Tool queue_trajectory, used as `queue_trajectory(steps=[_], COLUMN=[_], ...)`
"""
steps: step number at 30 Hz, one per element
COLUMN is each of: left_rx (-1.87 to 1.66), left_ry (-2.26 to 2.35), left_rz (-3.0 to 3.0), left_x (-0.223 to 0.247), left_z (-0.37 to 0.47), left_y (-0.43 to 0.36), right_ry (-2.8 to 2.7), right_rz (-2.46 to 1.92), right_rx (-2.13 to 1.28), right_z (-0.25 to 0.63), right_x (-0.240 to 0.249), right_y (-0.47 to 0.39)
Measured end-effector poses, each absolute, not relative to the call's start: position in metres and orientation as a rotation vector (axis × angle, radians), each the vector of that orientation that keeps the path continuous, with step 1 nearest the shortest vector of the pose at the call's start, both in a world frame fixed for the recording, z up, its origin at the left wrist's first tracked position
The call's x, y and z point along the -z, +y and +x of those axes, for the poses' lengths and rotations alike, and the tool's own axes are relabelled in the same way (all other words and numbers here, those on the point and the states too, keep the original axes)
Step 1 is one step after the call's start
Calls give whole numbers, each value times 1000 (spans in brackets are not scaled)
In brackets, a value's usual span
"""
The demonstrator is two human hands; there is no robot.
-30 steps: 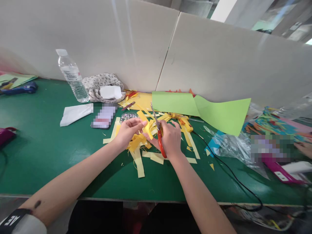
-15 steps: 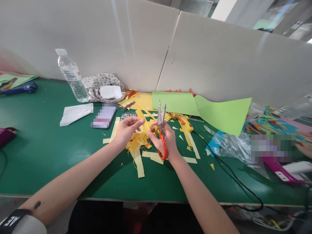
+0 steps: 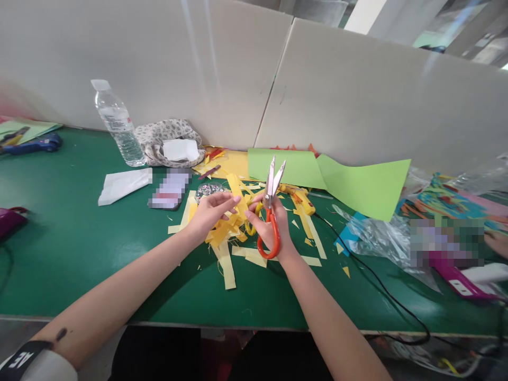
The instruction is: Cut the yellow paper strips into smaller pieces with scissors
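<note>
Between the thumb and fingers of my left hand a yellow paper strip is pinched, its upper end pointing away from me. My right hand holds scissors with orange handles, blades parted and pointing up and away. The thumb and fingertips of that hand come close to the strip's right edge; whether they grip it too I cannot tell. Below both hands lies a heap of yellow paper strips, partly hidden by them. A round clear pack of small dark, glittery bits sits behind my left hand.
Behind the heap stands a yellow glue gun with a black cord. Green paper sheets lean by the partition. A water bottle, patterned pouch and phone are at left; plastic film lies right.
The scissors have turned clockwise and shifted a little right with my right hand, their blades wider apart. The yellow strip has tilted slightly and moved up and right with my left hand.
</note>
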State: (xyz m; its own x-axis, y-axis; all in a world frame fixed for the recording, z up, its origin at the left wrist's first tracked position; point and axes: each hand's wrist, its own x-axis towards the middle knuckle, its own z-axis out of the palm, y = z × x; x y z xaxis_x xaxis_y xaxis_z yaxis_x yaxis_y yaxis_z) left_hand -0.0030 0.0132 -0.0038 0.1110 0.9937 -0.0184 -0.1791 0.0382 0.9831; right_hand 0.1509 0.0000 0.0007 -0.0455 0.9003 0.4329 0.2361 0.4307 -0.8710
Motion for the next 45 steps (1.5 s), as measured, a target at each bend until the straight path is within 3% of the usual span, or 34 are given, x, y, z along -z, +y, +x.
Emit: queue_trajectory(steps=[6,13,16,45], left_rx=[-1119,-1292,-1342,-1343], left_ry=[1018,1043,1034,938], left_rz=[1226,1159,1179,1153], left_x=[3,7,7,9], left_z=[-1,-5,-6,-6], left_y=[11,17,18,18], right_ry=[-1639,-2054,-2147,-2236], right_rz=[-1103,-1273,-1313,-1351], right_rx=[-622,112,249,348], right_z=[154,160,160,162], right_x=[2,2,4,-2], right_y=[0,2,3,-1])
